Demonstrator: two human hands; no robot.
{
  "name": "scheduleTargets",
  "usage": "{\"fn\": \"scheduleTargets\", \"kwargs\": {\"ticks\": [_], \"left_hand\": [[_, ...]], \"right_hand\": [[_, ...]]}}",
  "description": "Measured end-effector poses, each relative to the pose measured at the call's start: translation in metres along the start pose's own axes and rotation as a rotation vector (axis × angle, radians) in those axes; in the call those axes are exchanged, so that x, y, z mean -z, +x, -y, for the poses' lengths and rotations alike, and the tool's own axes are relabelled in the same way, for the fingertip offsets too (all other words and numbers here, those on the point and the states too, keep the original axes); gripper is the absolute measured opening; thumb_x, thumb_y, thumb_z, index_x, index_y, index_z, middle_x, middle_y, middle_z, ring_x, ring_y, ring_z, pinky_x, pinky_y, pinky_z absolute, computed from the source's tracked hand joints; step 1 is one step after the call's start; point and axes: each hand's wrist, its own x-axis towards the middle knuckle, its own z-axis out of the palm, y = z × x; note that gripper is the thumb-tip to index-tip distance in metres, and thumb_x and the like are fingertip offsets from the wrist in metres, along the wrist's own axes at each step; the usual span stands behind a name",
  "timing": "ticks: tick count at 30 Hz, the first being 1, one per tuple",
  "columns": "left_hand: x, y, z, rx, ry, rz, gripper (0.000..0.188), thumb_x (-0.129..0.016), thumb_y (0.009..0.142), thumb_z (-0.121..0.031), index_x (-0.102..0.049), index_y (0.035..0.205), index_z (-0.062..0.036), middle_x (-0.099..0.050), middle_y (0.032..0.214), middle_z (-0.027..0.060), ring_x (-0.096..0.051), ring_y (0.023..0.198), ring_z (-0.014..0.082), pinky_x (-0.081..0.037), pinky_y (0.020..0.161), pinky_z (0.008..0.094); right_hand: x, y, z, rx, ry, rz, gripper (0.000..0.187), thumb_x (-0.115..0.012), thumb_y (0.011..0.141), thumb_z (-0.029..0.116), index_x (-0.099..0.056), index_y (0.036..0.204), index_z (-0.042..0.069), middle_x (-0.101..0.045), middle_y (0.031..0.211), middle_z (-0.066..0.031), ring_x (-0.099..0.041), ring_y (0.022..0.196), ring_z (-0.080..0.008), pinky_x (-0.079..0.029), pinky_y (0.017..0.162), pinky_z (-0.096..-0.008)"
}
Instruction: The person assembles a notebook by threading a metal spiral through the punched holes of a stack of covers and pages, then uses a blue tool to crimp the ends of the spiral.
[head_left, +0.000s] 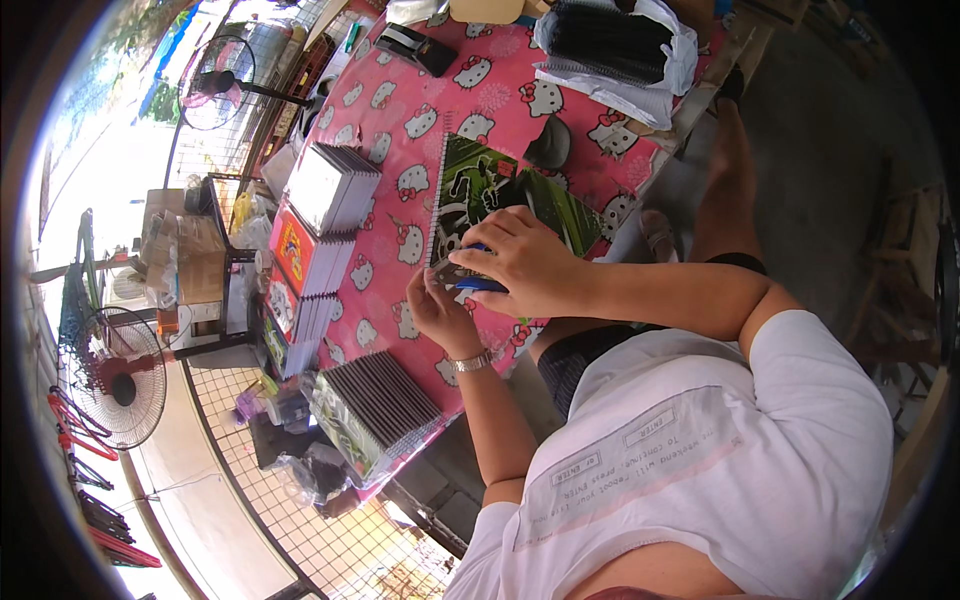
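Head view: one view only, looking down on a table (pixel 400 130) under a pink cartoon-cat cloth.
Spiral notebook (pixel 500 200): green-and-black cover, flat near the table's near edge.
Right hand (pixel 530 265): fingers closed on a blue tool (pixel 478 284) (kind unclear).
Left hand (pixel 440 312): pinching a small dark piece (pixel 452 272) at the notebook's corner.
Advice: probably steady the corner with the left hand and work the tool slowly.
Notebook stacks (pixel 330 185): along the far-left edge.

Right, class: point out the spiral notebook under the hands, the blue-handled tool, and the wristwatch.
spiral notebook (pixel 470 180), head view, on its green cover.
blue-handled tool (pixel 482 285), head view, on the blue handle below the right hand.
wristwatch (pixel 472 362), head view, on the metal band.
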Motion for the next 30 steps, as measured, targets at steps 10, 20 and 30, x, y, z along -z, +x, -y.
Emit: {"fn": "scheduleTargets", "kwargs": {"ticks": [10,20,30], "left_hand": [[-0.005,0.001,0.005,-0.053,0.061,-0.121,0.026,-0.046,0.094,0.006,-0.057,0.117,0.0054,-0.069,0.099,0.0125,-0.068,0.088,0.0171,-0.059,0.074,0.0284],[0.000,-0.001,0.023,-0.101,0.037,-0.130,0.019,-0.054,0.094,0.006,-0.062,0.111,0.0055,-0.069,0.098,0.0088,-0.066,0.083,0.0129,-0.053,0.069,0.0248],[0.035,-0.014,0.021,0.104,-0.241,-0.490,0.021,-0.060,0.094,-0.004,-0.059,0.112,0.0048,-0.067,0.101,0.0129,-0.065,0.082,0.0190,-0.057,0.058,0.0292]], "right_hand": [[-0.001,-0.001,-0.001,-0.020,0.015,0.014,0.049,-0.080,0.074,0.032,-0.066,0.117,0.012,-0.058,0.114,-0.0060,-0.052,0.110,-0.0264,-0.038,0.099,-0.0434],[-0.004,0.003,-0.002,0.010,-0.012,0.095,0.042,-0.076,0.079,0.030,-0.069,0.114,0.009,-0.061,0.111,-0.0078,-0.057,0.106,-0.0276,-0.042,0.094,-0.0415],[0.025,-0.019,-0.046,-0.329,0.285,0.087,0.043,-0.075,0.079,0.032,-0.067,0.111,0.004,-0.065,0.104,-0.0177,-0.062,0.105,-0.0342,-0.047,0.093,-0.0430]]}}
